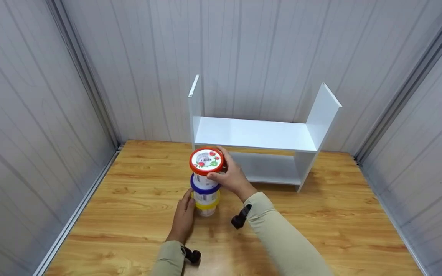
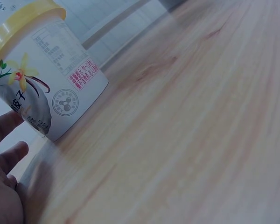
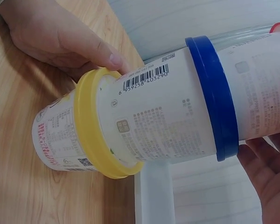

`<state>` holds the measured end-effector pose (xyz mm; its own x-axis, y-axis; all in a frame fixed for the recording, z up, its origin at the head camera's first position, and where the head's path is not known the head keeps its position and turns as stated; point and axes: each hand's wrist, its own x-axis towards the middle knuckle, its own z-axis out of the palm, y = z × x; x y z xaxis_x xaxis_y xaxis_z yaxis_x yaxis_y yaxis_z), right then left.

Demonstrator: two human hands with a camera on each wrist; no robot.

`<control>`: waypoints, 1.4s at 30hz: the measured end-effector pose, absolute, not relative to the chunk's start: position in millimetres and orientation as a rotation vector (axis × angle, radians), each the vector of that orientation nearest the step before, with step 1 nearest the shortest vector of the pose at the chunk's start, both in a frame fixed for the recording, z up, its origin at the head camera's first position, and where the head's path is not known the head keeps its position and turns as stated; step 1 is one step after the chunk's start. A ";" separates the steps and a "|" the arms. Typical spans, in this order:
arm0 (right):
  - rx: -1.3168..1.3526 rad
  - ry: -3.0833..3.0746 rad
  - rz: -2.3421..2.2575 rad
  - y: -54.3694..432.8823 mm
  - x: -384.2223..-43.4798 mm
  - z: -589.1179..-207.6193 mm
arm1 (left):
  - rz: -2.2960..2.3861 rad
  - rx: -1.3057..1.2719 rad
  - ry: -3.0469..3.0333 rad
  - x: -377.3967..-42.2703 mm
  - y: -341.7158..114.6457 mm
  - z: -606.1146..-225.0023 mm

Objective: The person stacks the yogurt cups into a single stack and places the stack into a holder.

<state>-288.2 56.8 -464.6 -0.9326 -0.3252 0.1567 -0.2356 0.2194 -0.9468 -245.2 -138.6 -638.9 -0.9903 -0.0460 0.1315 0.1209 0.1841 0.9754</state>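
Three paper tubs stand stacked upright on the wooden table. At the bottom is the yellow-lidded tub (image 1: 205, 211), above it the blue-lidded tub (image 3: 163, 116), and on top the red-lidded tub (image 1: 206, 160) with a strawberry print. My right hand (image 1: 236, 178) grips the red-lidded tub from its right side, thumb at the front. Low on the left, my left hand (image 1: 183, 214) rests against the stack around the yellow lid, its fingers fairly straight. The left wrist view shows the yellow-lidded tub (image 2: 67, 93) with a vanilla-flower print beside those fingers.
A white two-level shelf (image 1: 255, 134) with raised side panels stands behind and to the right of the stack, near the back wall (image 1: 251, 57). Pale panelled walls enclose the wooden table (image 1: 136, 207) on the left, right and back.
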 end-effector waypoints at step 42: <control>-0.561 2.927 -1.859 256.7 -277.6 -438.7 | -2.107 -0.077 -2.254 -240.7 -131.2 -631.5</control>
<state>-277.6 256.7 -438.7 -0.8827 -0.0650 0.4654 -0.4489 0.4097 -0.7941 -240.7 -131.2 -631.5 -0.9972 -0.0012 0.0743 0.0740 0.0676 0.9950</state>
